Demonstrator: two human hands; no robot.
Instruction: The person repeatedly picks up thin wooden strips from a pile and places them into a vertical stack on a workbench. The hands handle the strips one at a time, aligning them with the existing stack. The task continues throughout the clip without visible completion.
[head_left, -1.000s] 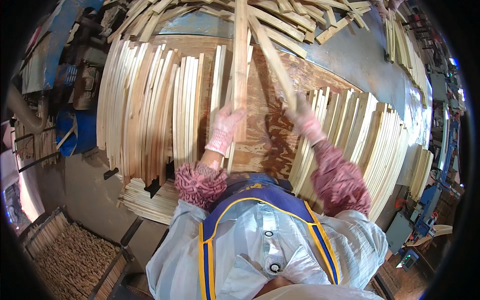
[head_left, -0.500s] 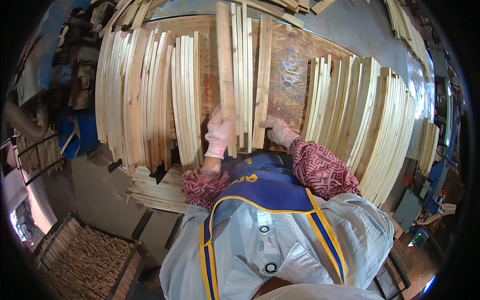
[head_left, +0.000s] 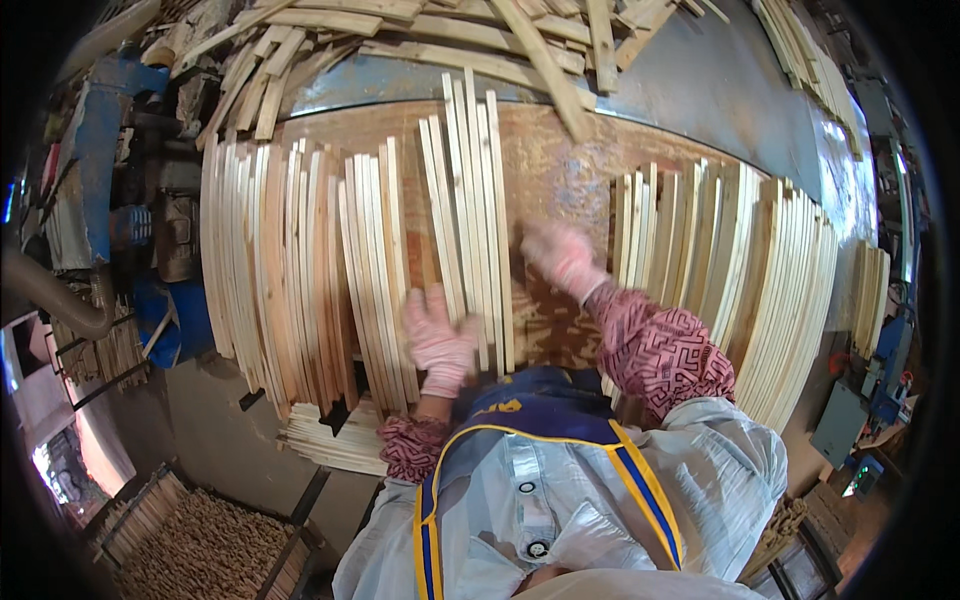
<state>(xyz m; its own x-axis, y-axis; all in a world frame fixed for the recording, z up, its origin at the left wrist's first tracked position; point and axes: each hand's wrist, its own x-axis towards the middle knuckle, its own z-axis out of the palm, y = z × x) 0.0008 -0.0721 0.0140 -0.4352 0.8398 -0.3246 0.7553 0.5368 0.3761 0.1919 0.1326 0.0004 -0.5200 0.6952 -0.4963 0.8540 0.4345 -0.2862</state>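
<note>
Left hand being held open, fingers spread, nothing gripped; contact with the middle slats, just beyond it, cannot be told. Right hand being held over plywood board, right of those slats; blurred, its openness and grip cannot be told. Further slats being kept ranked to its right.

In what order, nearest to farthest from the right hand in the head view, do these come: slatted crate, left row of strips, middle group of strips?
1. Middle group of strips, just left of the right hand.
2. Left row of strips, beyond the middle group.
3. Slatted crate, at lower left.
</note>
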